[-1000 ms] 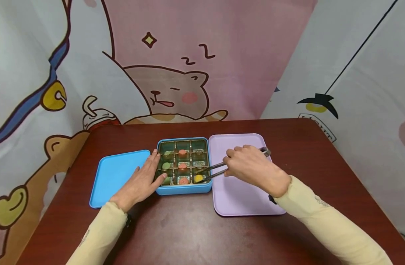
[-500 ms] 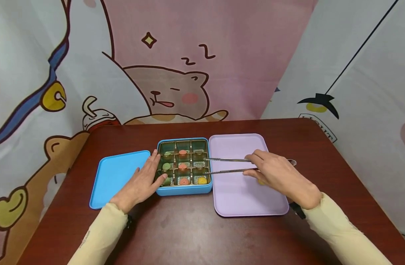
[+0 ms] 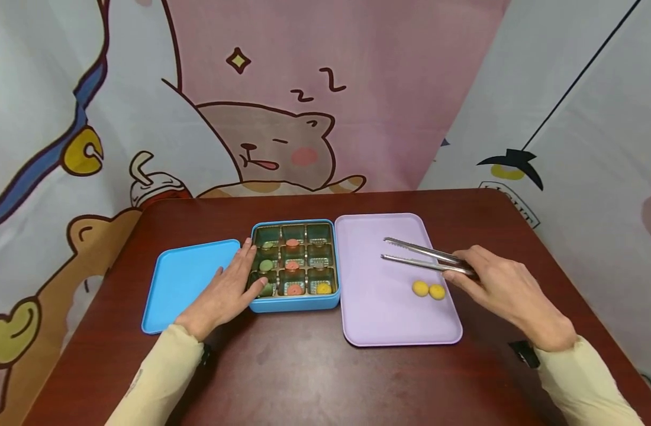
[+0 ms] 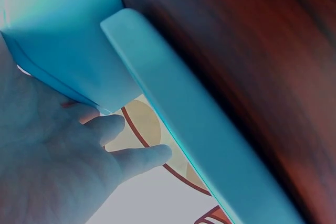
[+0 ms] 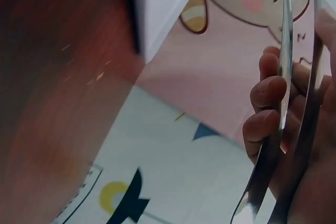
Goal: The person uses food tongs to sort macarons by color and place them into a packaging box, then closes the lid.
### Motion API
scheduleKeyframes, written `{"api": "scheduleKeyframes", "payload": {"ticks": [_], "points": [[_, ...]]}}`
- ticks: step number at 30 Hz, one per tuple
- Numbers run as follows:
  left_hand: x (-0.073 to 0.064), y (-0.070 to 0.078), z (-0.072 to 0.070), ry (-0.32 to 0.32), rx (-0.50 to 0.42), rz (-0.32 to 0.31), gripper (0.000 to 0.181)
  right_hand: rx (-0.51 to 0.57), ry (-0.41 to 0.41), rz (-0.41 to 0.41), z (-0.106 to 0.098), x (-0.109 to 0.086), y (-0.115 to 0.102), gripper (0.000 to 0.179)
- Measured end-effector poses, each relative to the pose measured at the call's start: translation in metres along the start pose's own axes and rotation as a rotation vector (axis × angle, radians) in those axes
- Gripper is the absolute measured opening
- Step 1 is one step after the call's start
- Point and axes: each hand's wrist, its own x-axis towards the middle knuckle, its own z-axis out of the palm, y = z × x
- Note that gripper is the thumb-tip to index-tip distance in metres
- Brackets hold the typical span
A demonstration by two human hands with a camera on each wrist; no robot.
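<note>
Tongs (image 3: 432, 253): off the box (image 3: 295, 304) now, our right hand (image 3: 509, 290) gripping
Our left hand (image 3: 221, 293): fingers extended
Green rounds (image 3: 266, 265): three
Orange rounds (image 3: 292, 265): three
Yellow rounds (image 3: 420, 289): three

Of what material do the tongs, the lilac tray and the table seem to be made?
Tongs: shiny metal, probably steel, as bright highlights suggest.
Lilac tray: likely plastic, matte, given its even colour and rounded corners.
Table: wood or a wood-look laminate, semi-glossy, judging by streaky grain and soft reflections.

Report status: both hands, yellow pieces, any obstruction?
Left hand against blue box. Right hand holds tongs, tips apart, empty. Two yellow pieces on tray, one in box. No obstruction visible.
</note>
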Motion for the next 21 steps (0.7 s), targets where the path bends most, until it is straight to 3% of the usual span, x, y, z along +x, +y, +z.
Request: {"api": "scheduleKeyframes", "payload": {"ticks": [12, 21], "points": [[0.001, 0.000, 0.000, -0.008, 0.000, 0.008, 0.084, 0.000, -0.121, 0.107, -0.007, -0.030, 0.037, 0.052], [0.000, -0.001, 0.000, -0.007, 0.011, 0.001, 0.084, -0.063, -0.131, 0.038, -0.009, -0.038, 0.054, 0.055]]}}
